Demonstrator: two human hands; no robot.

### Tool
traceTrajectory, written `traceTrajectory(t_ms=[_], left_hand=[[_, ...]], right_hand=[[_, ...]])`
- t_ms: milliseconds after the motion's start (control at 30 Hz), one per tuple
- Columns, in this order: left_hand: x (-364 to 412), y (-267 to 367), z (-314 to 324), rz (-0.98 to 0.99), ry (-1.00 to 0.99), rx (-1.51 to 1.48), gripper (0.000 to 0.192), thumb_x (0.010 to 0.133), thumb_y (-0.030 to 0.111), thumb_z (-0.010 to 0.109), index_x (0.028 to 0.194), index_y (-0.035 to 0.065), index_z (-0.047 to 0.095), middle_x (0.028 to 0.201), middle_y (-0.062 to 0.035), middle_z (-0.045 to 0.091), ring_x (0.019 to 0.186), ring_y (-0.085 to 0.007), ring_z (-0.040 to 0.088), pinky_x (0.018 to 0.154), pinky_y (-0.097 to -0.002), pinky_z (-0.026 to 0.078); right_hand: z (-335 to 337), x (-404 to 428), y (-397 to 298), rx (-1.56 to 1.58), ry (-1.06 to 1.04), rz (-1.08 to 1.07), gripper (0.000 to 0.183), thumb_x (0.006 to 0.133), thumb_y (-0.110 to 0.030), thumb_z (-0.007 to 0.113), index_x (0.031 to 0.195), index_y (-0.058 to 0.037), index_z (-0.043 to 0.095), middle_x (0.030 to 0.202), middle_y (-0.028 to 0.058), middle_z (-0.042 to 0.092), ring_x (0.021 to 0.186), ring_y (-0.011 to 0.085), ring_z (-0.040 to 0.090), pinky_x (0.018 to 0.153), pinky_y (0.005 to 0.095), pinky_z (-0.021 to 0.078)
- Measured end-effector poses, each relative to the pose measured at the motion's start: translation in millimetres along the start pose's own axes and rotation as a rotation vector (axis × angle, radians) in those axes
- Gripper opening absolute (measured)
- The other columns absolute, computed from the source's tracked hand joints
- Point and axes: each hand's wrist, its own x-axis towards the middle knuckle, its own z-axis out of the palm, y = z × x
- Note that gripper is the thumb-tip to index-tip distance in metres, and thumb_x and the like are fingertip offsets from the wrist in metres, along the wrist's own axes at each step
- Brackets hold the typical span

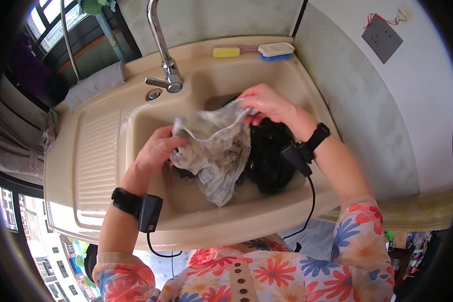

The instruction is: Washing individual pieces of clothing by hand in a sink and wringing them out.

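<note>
A wet, whitish-grey cloth with dark stains (221,151) hangs spread between my two hands over the beige laundry sink (181,222). My left hand (160,147) pinches its left edge, and my right hand (266,104) grips the upper right edge. Under and beside it, black wet fabric (271,158) lies in cloudy water at the basin's right side. A little dark fabric shows below the cloth's left part; the rest there is hidden.
Behind the basin stands a chrome faucet (170,73). A yellow-bristled brush (226,51) and a blue-bristled brush (275,51) rest on the back ledge. The ribbed washboard (98,158) is at left, near a folded grey cloth (96,87). A wall borders the sink's right side.
</note>
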Motion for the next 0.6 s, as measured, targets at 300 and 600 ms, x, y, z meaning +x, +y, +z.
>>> traceTrajectory(t_ms=[300,600], left_hand=[[-9.8,41.0,40.6,0.344,0.314,0.108,0.041,0.067,0.02,0.072,0.098,-0.0023,0.057,0.081,-0.0037,0.061,0.072,-0.0089,0.056,0.06,-0.0251,0.046],[-76.3,133.1,45.6,0.748,0.439,0.066,0.022,0.074,0.012,0.062,0.09,-0.0032,0.063,0.083,-0.0075,0.063,0.071,-0.0099,0.059,0.066,-0.0229,0.046]], right_hand=[[43.0,-36.5,-40.0,-0.029,-0.423,-0.341,0.041,0.082,-0.021,0.062,0.116,-0.0002,0.052,0.084,-0.0002,0.058,0.07,0.0052,0.051,0.054,0.0191,0.0416],[-2.1,-54.7,-60.4,0.294,-0.306,-0.707,0.059,0.077,-0.009,0.067,0.13,-0.0105,0.041,0.122,0.0038,0.048,0.105,0.0143,0.048,0.083,0.025,0.0431]])
